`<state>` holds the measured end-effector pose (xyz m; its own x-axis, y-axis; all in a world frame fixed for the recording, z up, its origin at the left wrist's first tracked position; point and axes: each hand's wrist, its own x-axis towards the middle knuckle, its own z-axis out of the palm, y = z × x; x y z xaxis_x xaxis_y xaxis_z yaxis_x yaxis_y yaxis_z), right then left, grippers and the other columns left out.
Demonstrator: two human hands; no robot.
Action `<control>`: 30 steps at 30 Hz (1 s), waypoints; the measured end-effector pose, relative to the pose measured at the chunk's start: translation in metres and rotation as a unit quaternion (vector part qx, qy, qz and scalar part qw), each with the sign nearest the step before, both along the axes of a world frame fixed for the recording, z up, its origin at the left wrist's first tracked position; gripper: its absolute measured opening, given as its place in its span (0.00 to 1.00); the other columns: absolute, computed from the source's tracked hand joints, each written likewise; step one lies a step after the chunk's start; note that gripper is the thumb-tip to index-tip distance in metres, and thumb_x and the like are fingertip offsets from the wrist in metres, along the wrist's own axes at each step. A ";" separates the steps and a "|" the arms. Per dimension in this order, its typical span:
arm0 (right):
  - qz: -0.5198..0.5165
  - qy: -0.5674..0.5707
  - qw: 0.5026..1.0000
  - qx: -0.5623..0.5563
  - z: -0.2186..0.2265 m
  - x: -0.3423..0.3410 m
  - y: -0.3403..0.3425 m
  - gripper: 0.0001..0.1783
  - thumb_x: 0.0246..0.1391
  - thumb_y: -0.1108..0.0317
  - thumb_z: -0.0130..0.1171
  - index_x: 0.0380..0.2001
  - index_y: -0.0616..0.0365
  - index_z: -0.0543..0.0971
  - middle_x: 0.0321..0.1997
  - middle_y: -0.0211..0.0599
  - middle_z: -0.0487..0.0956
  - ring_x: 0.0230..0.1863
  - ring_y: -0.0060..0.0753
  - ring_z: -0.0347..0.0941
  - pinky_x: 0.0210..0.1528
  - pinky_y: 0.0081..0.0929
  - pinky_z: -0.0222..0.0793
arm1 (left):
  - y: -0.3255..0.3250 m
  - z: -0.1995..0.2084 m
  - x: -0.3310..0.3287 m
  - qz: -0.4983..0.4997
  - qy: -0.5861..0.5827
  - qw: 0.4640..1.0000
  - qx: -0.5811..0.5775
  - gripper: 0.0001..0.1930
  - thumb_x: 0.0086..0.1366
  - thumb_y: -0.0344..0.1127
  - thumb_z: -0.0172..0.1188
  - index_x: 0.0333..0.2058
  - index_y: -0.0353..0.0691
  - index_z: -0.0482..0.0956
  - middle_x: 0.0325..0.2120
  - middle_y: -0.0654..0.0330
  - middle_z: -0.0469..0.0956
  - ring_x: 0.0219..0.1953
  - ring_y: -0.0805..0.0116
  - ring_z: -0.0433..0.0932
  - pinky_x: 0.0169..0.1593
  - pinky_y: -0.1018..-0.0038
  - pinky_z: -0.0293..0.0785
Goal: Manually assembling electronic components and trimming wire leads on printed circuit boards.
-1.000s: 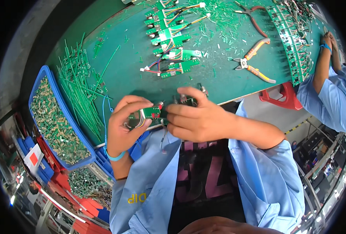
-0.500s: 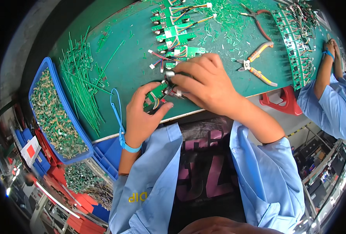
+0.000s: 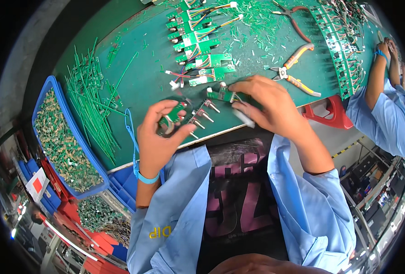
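Note:
My left hand (image 3: 159,137), with a blue strap at its wrist, is closed around a small green circuit board (image 3: 177,112) near the bench's front edge. Several metal shafts (image 3: 203,114) stick out from a narrow strip beside its fingertips; whether that strip joins the board I cannot tell. To the right, my right hand (image 3: 270,104) pinches another small green circuit board (image 3: 220,95) between thumb and fingers. Something pale and blurred hangs under its thumb. Just beyond both hands, several green boards with coloured wires (image 3: 214,73) lie in a column.
Orange-handled cutters (image 3: 296,68) and red-handled pliers (image 3: 298,25) lie at the right, by a row of boards (image 3: 337,55). Green strips (image 3: 90,100) pile up at left, beside a blue bin (image 3: 103,180) of small parts. Scraps (image 3: 252,27) litter the far bench. A co-worker's hands (image 3: 385,48) are far right.
My hands were close together over the boards and have drawn apart. The right hand has moved right and nearer with a small board; the left has shifted slightly left. The shafts have come into view.

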<state>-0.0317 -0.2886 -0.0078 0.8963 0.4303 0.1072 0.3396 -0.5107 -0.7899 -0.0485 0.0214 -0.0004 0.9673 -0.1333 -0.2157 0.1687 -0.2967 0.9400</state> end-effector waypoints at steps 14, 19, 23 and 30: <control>-0.087 -0.232 0.969 -0.018 -0.002 0.018 0.032 0.18 0.58 0.74 0.76 0.52 0.60 0.86 0.51 0.39 0.86 0.46 0.45 0.82 0.51 0.34 0.79 | -0.024 -0.019 -0.014 -0.116 -0.311 0.933 0.137 0.35 0.50 0.15 0.74 0.60 0.41 0.82 0.46 0.58 0.89 0.42 0.56 0.84 0.51 0.60 0.82; -0.073 -0.159 0.983 0.051 -0.003 -0.003 0.014 0.17 0.57 0.75 0.76 0.50 0.60 0.87 0.54 0.40 0.84 0.47 0.45 0.82 0.50 0.34 0.80 | -0.043 -0.033 -0.004 -0.088 -0.373 0.916 0.122 0.35 0.49 0.14 0.74 0.59 0.41 0.83 0.46 0.60 0.89 0.42 0.55 0.84 0.51 0.60 0.82; -0.045 -0.092 0.993 0.054 -0.004 -0.015 0.013 0.16 0.57 0.77 0.76 0.49 0.60 0.88 0.55 0.41 0.84 0.47 0.43 0.82 0.49 0.34 0.80 | -0.051 -0.046 0.000 -0.077 -0.397 0.909 0.107 0.34 0.50 0.14 0.75 0.58 0.40 0.83 0.48 0.59 0.87 0.42 0.56 0.83 0.51 0.60 0.82; -0.046 -0.074 0.993 0.083 -0.020 -0.017 0.020 0.17 0.57 0.80 0.75 0.50 0.61 0.88 0.54 0.42 0.83 0.44 0.37 0.80 0.47 0.31 0.79 | -0.040 -0.025 -0.006 -0.036 -0.265 0.960 0.087 0.30 0.53 0.14 0.77 0.57 0.35 0.83 0.57 0.55 0.79 0.44 0.60 0.81 0.52 0.63 0.82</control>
